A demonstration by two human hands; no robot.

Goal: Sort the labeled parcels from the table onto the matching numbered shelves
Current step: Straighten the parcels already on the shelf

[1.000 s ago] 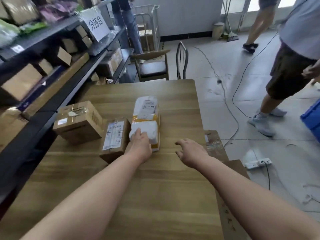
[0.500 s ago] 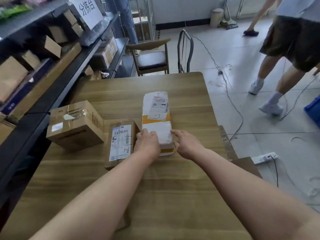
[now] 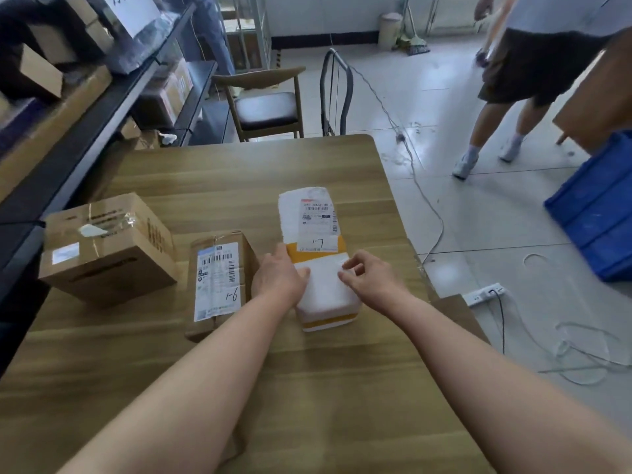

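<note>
A long white foam-wrapped parcel (image 3: 309, 217) with orange tape and a label marked 1-7 lies in the middle of the wooden table (image 3: 239, 172). My left hand (image 3: 278, 277) presses against its near left side and my right hand (image 3: 367, 280) grips its near right side, both closed on it. Beside it on the left lies a flat cardboard parcel (image 3: 219, 278) with a label marked 1-6. Further left stands a larger cardboard box (image 3: 106, 248). The dark shelves (image 3: 102, 111) run along the left, stacked with boxes.
A wooden chair (image 3: 265, 104) and a metal trolley handle (image 3: 337, 90) stand beyond the table's far edge. A person (image 3: 533, 73) walks on the floor at the right. A blue crate (image 3: 595, 206), a power strip (image 3: 484, 294) and loose cables lie on the floor.
My right hand has moved in from the open table onto the parcel's right side. The white parcel has been drawn a little nearer. The person at the right has walked further away.
</note>
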